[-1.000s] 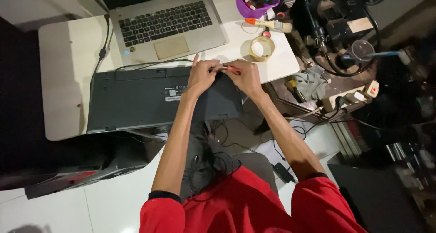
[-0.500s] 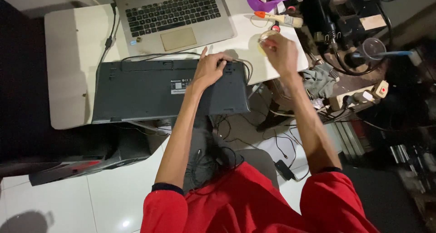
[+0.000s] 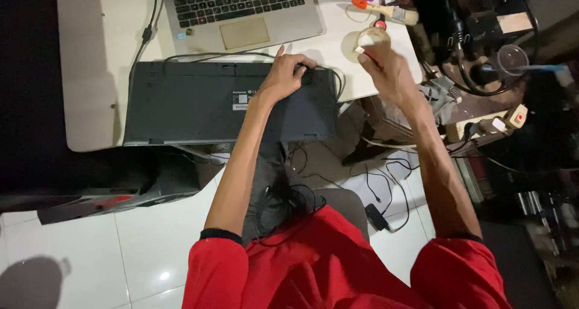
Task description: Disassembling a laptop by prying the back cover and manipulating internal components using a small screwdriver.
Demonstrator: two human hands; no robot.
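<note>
while left hand (image 3: pixel 282 78) presses keyboard (image 3: pixel 199 104), right hand (image 3: pixel 386 71) touches tape roll (image 3: pixel 369 42).

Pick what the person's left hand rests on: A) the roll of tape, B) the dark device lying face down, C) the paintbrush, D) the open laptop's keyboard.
B: the left hand lies flat on the dark face-down device, while the right hand is over by the tape roll.

White desk (image 3: pixel 90 56) at 11 o'clock. Glossy white floor tiles (image 3: pixel 139 249) at 7 o'clock, light glare. Tangled cables (image 3: pixel 386 182) at centre. Dark clutter at 3 o'clock.
</note>
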